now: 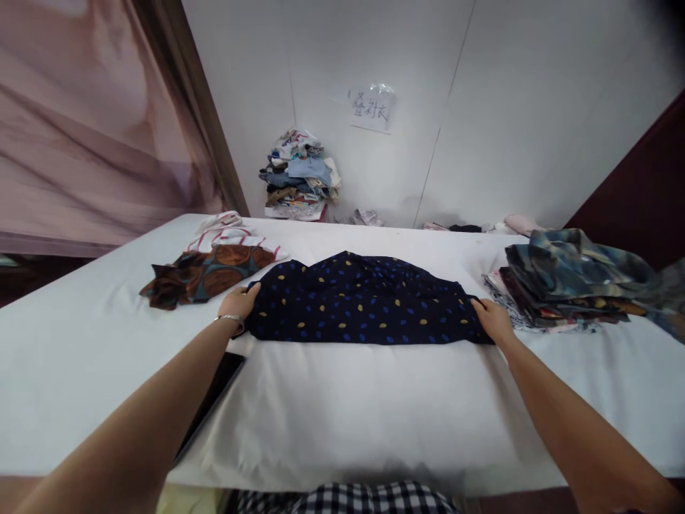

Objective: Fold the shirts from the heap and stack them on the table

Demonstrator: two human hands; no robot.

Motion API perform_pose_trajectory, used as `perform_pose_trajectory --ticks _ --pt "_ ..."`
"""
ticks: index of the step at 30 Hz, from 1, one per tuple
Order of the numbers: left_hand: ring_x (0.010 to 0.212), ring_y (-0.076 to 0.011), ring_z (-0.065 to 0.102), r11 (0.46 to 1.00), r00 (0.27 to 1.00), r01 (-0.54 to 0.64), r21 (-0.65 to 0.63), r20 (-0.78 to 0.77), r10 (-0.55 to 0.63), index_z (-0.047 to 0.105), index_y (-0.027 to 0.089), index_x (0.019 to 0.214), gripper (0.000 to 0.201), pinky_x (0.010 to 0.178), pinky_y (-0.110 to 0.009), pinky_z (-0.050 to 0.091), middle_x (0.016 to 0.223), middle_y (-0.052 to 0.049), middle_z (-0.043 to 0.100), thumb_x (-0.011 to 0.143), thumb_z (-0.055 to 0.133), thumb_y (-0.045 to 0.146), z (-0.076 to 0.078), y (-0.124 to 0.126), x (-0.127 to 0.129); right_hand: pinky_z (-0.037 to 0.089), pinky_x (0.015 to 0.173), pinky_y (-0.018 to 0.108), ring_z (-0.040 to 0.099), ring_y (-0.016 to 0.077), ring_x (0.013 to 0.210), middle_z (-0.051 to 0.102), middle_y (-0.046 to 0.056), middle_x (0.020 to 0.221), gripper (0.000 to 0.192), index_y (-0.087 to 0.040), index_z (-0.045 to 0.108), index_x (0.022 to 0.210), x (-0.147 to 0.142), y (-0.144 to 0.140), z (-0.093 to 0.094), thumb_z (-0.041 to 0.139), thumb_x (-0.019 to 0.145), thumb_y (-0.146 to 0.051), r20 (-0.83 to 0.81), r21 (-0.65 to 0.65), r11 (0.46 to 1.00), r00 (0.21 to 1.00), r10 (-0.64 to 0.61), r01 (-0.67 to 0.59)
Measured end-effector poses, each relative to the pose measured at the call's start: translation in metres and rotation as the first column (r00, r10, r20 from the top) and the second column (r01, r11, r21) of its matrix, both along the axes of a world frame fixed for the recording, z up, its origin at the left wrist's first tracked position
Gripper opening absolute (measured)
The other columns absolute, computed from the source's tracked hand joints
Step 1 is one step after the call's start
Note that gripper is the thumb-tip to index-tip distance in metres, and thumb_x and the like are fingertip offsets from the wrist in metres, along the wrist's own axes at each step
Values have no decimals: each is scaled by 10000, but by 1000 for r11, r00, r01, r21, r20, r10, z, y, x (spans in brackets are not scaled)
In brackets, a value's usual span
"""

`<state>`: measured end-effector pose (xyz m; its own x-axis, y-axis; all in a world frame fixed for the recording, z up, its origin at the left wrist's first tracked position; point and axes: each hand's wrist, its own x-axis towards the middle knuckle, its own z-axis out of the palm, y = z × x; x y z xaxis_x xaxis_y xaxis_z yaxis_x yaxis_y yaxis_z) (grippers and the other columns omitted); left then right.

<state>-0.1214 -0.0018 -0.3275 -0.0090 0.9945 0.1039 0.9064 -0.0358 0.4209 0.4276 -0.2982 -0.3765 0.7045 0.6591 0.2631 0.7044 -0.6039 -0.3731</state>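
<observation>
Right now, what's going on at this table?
A person has a navy dotted garment spread flat on a white-covered table. The left hand grips its left edge and the right hand its right edge. A brown patterned garment and a striped one lie to the left; a stack of folded clothes sits to the right. Another clothes pile is against the wall, under a paper sign.

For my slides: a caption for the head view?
Both hands, left and right, hold the dotted navy garment flat.
</observation>
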Motion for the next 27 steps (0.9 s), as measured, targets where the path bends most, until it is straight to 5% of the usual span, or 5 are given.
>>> perform_pose_trajectory --ticks 4,10,12,20,27 --pt "1037 -311 655 960 979 200 197 -80 -187 607 126 1238 559 905 -414 509 1179 -170 689 858 483 518 5 -30 -16 487 677 356 645 253 774 717 112 894 438 -163 658 1116 -5 -24 2 473 865 -471 97 175 981 993 65 -82" --pt "1099 -272 628 584 593 800 138 -337 -732 681 220 1145 330 957 -426 488 1190 -114 683 884 499 304 -11 -95 -10 432 1034 451 546 275 1227 636 132 1272 368 -193 629 1227 -57 -54 6 520 880 -247 430 -3 706 637 640 -708" --pt "1094 -263 626 584 553 810 55 -404 -729 673 223 1165 383 929 -431 496 1203 -112 675 872 437 153 -16 -103 1 441 1017 440 550 265 1222 640 120 1271 400 -191 643 1222 -68 -52 0 481 859 -151 387 -125 670 585 712 -732" --pt "1008 -255 625 794 668 601 -90 -489 -561 685 191 1038 424 797 -372 523 1052 -125 668 822 362 22 10 -86 30 462 822 358 631 240 935 718 87 990 387 -201 756 959 -52 -28 16 445 794 -38 326 -244 839 774 543 -486" --pt "884 -253 669 668 565 738 -99 -450 -691 708 220 909 388 750 -364 534 929 -94 697 788 382 48 16 -136 8 462 794 358 628 240 908 721 92 930 385 -199 758 848 -38 -77 22 440 738 -12 363 -165 847 767 529 -506"
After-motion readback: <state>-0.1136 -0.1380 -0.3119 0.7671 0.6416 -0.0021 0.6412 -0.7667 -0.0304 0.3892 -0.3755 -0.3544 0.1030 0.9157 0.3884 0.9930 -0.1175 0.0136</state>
